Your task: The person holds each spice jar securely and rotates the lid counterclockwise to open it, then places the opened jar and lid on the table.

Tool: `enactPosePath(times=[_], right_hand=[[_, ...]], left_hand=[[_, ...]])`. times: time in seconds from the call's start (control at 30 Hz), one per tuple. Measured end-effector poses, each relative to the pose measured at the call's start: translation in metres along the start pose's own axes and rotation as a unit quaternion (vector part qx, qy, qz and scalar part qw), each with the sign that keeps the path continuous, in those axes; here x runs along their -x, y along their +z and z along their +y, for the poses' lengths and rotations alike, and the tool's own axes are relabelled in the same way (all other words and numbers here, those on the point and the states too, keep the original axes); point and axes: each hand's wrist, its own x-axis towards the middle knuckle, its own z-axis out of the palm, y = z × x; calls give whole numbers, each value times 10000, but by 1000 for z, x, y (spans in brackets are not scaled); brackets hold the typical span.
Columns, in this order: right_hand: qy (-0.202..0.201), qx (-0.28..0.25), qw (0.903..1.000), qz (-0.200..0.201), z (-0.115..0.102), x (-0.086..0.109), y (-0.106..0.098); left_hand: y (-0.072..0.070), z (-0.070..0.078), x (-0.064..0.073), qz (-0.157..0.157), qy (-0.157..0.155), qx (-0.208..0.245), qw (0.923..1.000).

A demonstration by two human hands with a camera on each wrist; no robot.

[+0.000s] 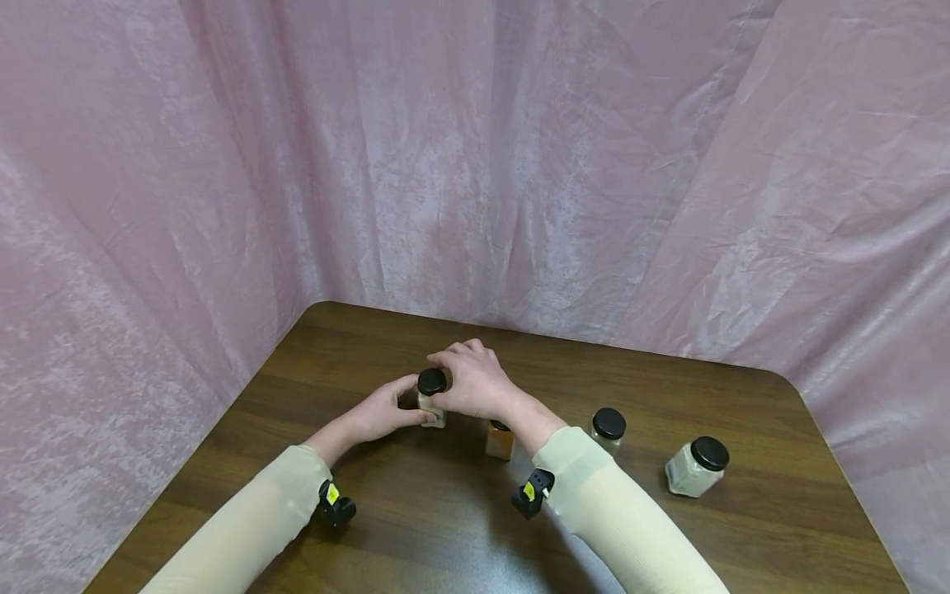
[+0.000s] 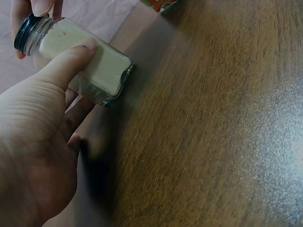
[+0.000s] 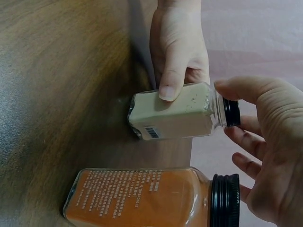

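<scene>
A square glass spice jar (image 1: 432, 382) of pale powder with a black lid stands upright on the table's left half. My left hand (image 1: 380, 411) grips its body from the left, the thumb flat along the glass (image 2: 111, 71) in the left wrist view. From the right, my right hand (image 1: 477, 386) pinches the black lid (image 3: 231, 112) between thumb and fingers. Close by the right hand, a similar jar of orange powder (image 3: 137, 196) carries printed white text and a black lid; in the head view, the right wrist partly hides this orange jar (image 1: 500, 442).
Right of the right forearm stand two more black-lidded jars: one (image 1: 609, 423) partly behind the sleeve, the other (image 1: 693, 469) farther right with pale contents. The brown wooden table (image 1: 445, 528) has rounded far corners. Pink curtains (image 1: 475, 165) hang behind and beside it.
</scene>
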Motion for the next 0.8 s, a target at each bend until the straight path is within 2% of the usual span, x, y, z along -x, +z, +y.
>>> enactPosePath(times=[0.8], right_hand=[[178,-12,9991,379,0,1,1]], left_hand=[[1,-1,-1,28,-6,-87,10000]])
